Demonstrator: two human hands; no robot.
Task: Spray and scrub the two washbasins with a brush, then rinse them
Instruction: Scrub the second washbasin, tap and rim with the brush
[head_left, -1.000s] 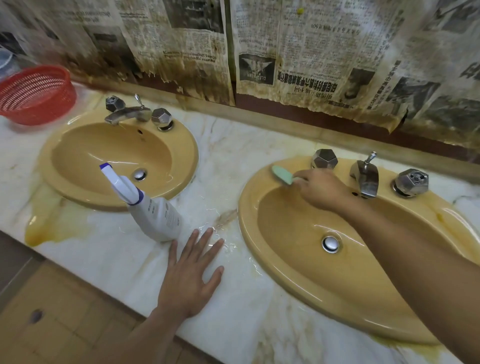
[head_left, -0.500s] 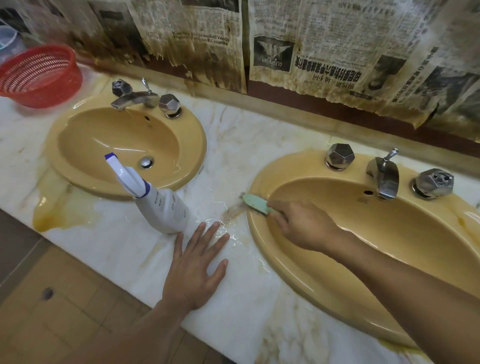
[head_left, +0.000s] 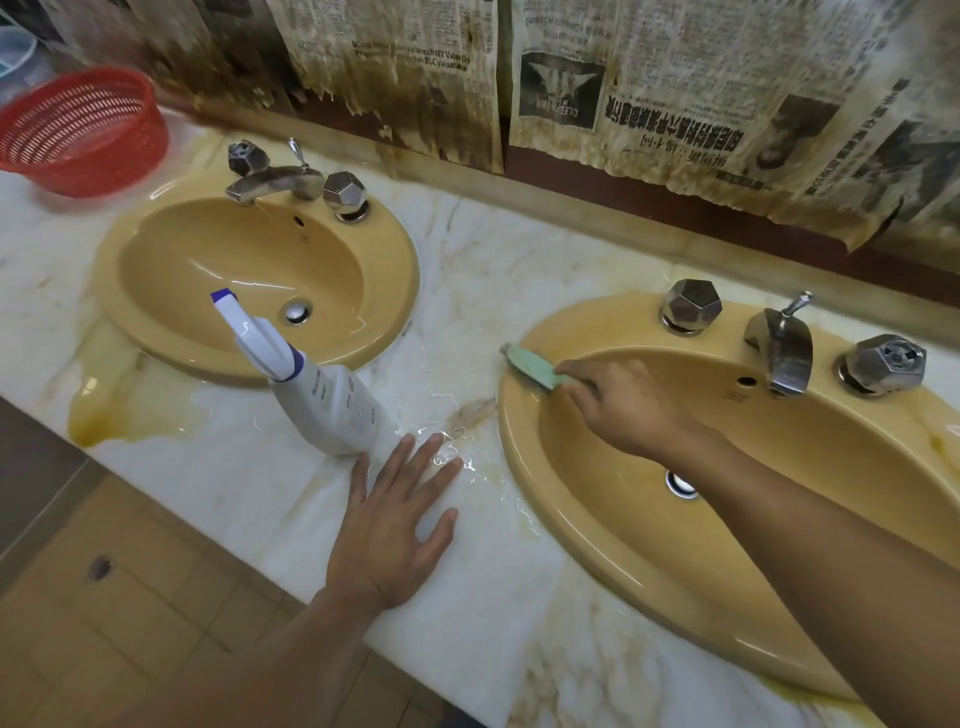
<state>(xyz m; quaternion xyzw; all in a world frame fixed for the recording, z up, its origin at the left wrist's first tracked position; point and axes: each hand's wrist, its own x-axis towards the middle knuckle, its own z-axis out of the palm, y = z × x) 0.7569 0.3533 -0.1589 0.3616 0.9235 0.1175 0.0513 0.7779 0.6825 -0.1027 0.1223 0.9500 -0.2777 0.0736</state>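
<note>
Right hand (head_left: 628, 405) fingers grip the brush (head_left: 530, 366), head beyond them on the right washbasin (head_left: 514, 447) rim (scrubbing underway, rinsing seemingly left); left hand (head_left: 395, 525) fingers lie straight.

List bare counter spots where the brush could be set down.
Free: marble between left basin and right basin, back toward the wall; front edge right of the left hand, though wet. Crowded: spray bottle and left hand fill the front middle.
</note>
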